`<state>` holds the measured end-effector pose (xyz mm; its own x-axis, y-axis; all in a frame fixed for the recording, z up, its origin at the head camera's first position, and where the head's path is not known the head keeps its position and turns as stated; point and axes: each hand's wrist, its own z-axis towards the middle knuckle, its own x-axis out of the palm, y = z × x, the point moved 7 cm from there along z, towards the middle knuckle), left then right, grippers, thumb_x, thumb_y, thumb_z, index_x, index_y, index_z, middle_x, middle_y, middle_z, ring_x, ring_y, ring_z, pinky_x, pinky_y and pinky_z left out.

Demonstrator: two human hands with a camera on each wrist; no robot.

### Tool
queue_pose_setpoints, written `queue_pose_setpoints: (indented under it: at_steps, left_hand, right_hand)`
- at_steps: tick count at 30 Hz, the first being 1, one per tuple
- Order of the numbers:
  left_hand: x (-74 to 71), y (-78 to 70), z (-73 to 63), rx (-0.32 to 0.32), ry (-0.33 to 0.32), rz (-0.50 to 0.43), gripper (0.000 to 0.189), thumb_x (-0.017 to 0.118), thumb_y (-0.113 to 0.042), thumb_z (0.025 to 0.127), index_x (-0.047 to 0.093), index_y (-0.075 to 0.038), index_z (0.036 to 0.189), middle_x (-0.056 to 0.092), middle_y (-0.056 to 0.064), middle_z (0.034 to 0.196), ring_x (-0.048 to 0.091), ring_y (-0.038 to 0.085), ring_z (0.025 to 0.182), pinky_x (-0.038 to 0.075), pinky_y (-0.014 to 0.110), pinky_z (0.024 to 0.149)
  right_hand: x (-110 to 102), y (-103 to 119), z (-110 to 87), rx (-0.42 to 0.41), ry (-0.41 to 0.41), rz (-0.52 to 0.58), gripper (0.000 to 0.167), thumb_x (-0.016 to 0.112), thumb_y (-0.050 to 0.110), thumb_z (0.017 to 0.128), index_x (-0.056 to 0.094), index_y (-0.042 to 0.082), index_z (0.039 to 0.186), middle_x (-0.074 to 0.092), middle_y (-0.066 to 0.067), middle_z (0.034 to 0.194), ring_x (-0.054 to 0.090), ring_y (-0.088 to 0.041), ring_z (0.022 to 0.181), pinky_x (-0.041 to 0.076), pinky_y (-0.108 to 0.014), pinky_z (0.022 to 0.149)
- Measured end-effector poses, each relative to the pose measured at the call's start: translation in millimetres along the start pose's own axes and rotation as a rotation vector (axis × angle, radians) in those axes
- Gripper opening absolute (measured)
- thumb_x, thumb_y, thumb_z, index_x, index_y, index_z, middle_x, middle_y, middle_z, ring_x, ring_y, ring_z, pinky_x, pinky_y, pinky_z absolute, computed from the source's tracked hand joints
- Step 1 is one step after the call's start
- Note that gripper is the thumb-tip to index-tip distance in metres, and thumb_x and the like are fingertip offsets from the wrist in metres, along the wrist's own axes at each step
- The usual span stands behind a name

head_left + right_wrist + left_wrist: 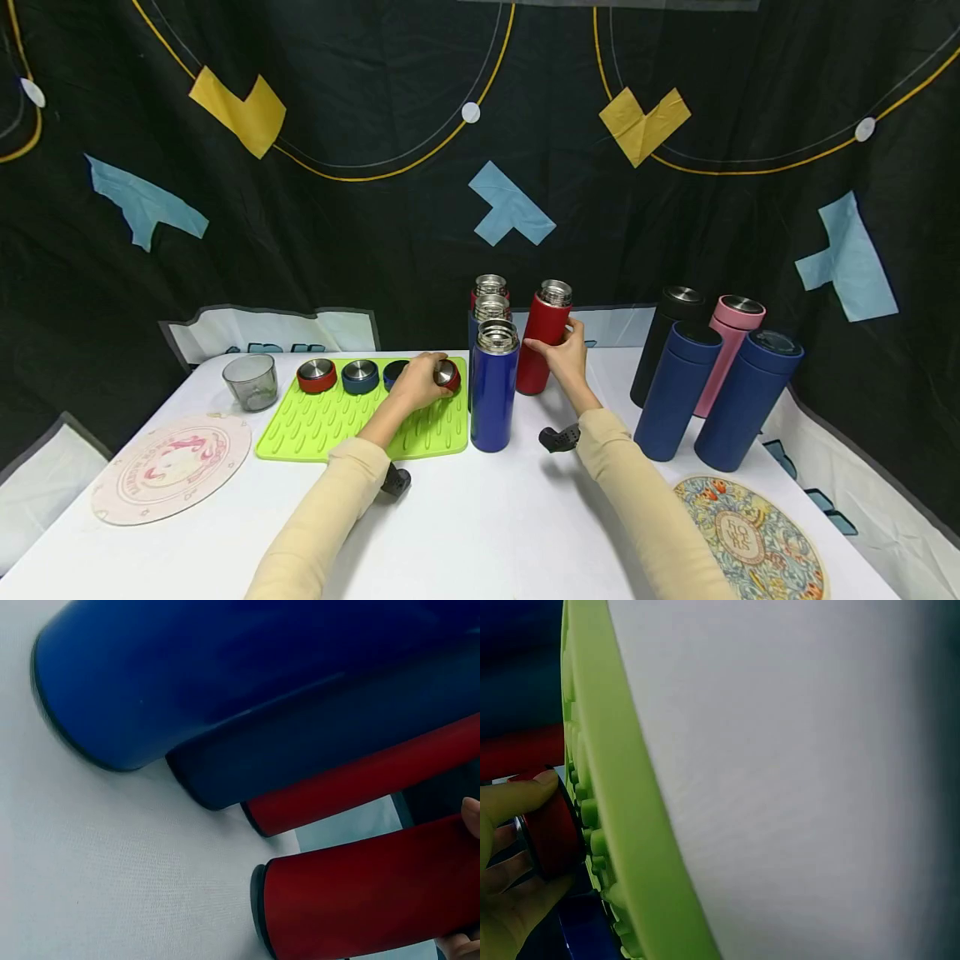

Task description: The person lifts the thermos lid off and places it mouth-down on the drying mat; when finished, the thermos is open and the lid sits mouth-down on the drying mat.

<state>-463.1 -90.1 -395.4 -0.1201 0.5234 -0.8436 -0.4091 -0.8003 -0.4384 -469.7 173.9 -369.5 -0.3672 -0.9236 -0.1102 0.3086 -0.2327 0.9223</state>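
My left hand [415,387] pinches a red bottle lid [451,379] with a steel top at the right end of the lime-green drying mat [300,447]. In the left wrist view, thumb and fingers curl round that red lid [553,834], its rim right at the mat's knobs. My right hand [570,360] grips a lidless red thermos bottle [542,327], standing nearly upright with its steel neck exposed. In the right wrist view, only fingertips [471,816] show on the bottle. Left along the mat sit another red lid [317,379], a dark blue lid [360,380] and a partly hidden blue lid [392,372].
Between my hands, a lidless blue bottle [495,400] fronts a row with a navy and a red bottle behind. Capped black [663,350], pink [722,362] and navy bottles [675,400] stand right. A glass cup [252,385] and round placemats [172,471] lie around; a dark curtain hangs behind.
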Motion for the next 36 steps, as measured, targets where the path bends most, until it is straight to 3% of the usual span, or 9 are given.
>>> queue_pose_setpoints:
  at_steps: [6,15,20,28,30,36]
  left_hand:
    - [2.5,1.4,1.3,-0.006,0.027,0.008,0.063,0.083,-0.008,0.075,0.054,0.004,0.130,0.058,0.024,0.122,0.058,0.036,0.111,0.049,0.045,0.094]
    - [2.9,4.5,4.4,-0.032,0.051,0.042,0.065,0.081,-0.009,0.077,0.051,0.005,0.133,0.057,0.025,0.122,0.058,0.036,0.111,0.047,0.045,0.095]
    - [4.3,5.9,4.0,-0.031,0.064,0.017,0.067,0.081,-0.008,0.076,0.050,0.006,0.133,0.056,0.027,0.124,0.056,0.038,0.112,0.046,0.046,0.096]
    - [-1.4,0.1,-5.5,0.031,0.059,0.005,0.066,0.084,-0.012,0.072,0.053,0.006,0.128,0.059,0.025,0.115,0.059,0.037,0.105,0.050,0.046,0.089]
    - [-3.8,-1.3,-9.4,0.017,0.077,-0.004,0.066,0.083,-0.010,0.073,0.053,0.006,0.129,0.059,0.025,0.118,0.058,0.038,0.108,0.049,0.048,0.092]
    - [-18.5,-9.0,-22.9,0.058,0.084,-0.006,0.066,0.083,-0.011,0.074,0.053,0.007,0.130,0.058,0.025,0.122,0.056,0.039,0.111,0.048,0.049,0.093]
  right_hand:
    - [6.1,-1.6,3.2,-0.018,0.036,-0.037,0.081,0.085,0.013,0.074,0.034,0.001,0.135,0.058,-0.024,0.124,0.059,-0.034,0.110,0.049,-0.045,0.092]
    - [13.0,7.2,3.9,-0.101,0.104,-0.191,0.078,0.083,0.014,0.076,0.037,-0.001,0.137,0.059,-0.025,0.124,0.061,-0.036,0.109,0.051,-0.045,0.092]
    - [9.5,5.3,-1.8,-0.095,0.120,-0.229,0.080,0.082,0.016,0.078,0.036,-0.003,0.141,0.054,-0.026,0.131,0.056,-0.035,0.118,0.047,-0.046,0.097]
    - [-6.8,3.9,-18.0,-0.043,0.047,-0.133,0.077,0.080,0.018,0.079,0.038,-0.002,0.141,0.040,-0.022,0.146,0.044,-0.038,0.130,0.037,-0.044,0.107]
    - [-9.2,4.7,-21.3,-0.028,0.049,-0.089,0.076,0.080,0.018,0.080,0.039,-0.001,0.141,0.040,-0.022,0.146,0.043,-0.037,0.131,0.036,-0.042,0.108]
    - [-17.0,13.8,-33.1,-0.025,0.097,-0.017,0.074,0.080,0.020,0.080,0.041,0.003,0.141,0.043,-0.017,0.146,0.043,-0.031,0.132,0.034,-0.036,0.110]
